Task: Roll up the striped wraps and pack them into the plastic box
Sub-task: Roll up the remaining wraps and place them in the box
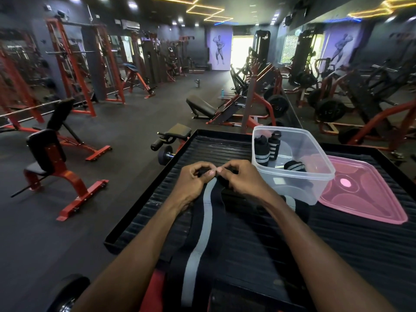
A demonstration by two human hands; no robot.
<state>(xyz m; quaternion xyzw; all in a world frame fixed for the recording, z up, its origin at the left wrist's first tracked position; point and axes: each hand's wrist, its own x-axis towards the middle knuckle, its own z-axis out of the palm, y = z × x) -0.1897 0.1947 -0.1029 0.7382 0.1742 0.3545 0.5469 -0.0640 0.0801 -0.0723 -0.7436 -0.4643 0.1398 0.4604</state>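
Striped wrap is laid flat on the ribbed black tray, long axis running from the near edge, where it hangs over, away to the far end held at both hands. Grey stripe follows that axis, curving slightly left toward the near end. Far end is pinched by left hand and right hand, fingers curled round a small start of a roll; thumbs nearly meet over the stripe. Both hands sit equally close to the wrap end, one on each side of it. Roll axis is crosswise to the strip, so rolling is judged to proceed toward the body, along the strip's length.

Plastic box is just to the right of the right hand, open, with three rolled wraps inside. Right hand is the nearer one for the drop-in. Pink lid is lying beside the box, further right. Another wrap is partly hidden under the right forearm.
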